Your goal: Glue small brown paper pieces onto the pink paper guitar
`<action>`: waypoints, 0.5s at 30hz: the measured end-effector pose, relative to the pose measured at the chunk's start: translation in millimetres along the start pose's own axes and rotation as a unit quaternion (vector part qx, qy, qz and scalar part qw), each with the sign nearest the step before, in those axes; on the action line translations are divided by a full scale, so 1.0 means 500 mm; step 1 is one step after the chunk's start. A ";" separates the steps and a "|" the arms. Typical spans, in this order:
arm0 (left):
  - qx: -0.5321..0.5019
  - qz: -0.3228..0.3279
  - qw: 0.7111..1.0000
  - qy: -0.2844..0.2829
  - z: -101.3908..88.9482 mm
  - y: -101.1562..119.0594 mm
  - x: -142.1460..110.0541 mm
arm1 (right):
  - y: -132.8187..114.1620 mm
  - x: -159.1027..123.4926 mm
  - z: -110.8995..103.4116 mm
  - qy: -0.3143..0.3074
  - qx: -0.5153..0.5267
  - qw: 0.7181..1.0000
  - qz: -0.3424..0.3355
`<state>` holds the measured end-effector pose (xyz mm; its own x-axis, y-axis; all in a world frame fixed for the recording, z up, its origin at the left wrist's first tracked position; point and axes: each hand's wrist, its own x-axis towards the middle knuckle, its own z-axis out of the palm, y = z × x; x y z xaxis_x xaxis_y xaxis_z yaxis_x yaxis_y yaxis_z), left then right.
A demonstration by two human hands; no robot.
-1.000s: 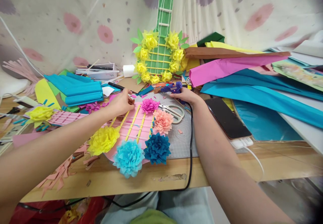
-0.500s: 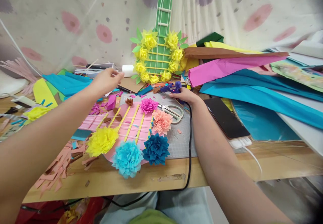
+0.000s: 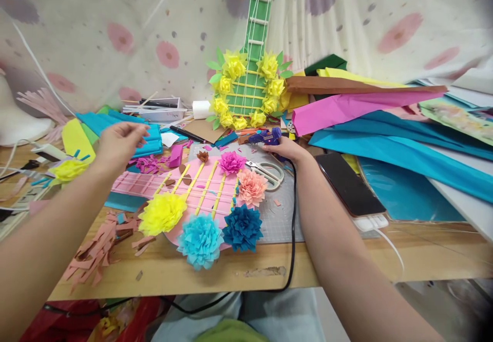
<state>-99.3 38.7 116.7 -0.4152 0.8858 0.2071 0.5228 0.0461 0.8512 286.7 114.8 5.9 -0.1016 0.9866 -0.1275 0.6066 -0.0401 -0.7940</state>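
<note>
My right hand (image 3: 288,149) grips the handle of a purple-blue glue gun (image 3: 265,136), its nozzle pointing left over the cutting mat's back edge. My left hand (image 3: 122,140) is raised over the left side of the table, above blue crepe paper; its fingers are curled together, and I cannot make out anything in them. Between my arms lies a pink paper guitar (image 3: 206,177) with yellow strips and pale strings. Around its body sit a yellow flower (image 3: 163,213), a light blue flower (image 3: 201,241), a dark blue flower (image 3: 243,227), a peach flower (image 3: 251,187) and a magenta flower (image 3: 231,162).
Scissors (image 3: 269,173) lie on the grey cutting mat (image 3: 280,219). A green paper guitar (image 3: 250,93) ringed with yellow flowers leans at the back. A phone (image 3: 348,183) and stacked coloured paper (image 3: 389,141) lie right; peach scraps (image 3: 96,252) lie left. The gun's black cord (image 3: 293,224) hangs over the edge.
My left hand has moved left and down, away from the white roll near the green guitar. My right hand still holds the glue gun in nearly the same place. The view has shifted slightly left.
</note>
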 end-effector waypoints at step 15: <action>0.356 0.164 0.880 -0.269 0.032 -0.014 -0.083 | 0.001 -0.001 0.005 0.003 0.024 1.000 -0.003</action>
<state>-73.5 9.1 94.5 0.1571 0.9869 -0.0364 0.9624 -0.1447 0.2300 285.0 114.0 4.2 -0.1005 0.9878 -0.1192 0.5682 -0.0414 -0.8219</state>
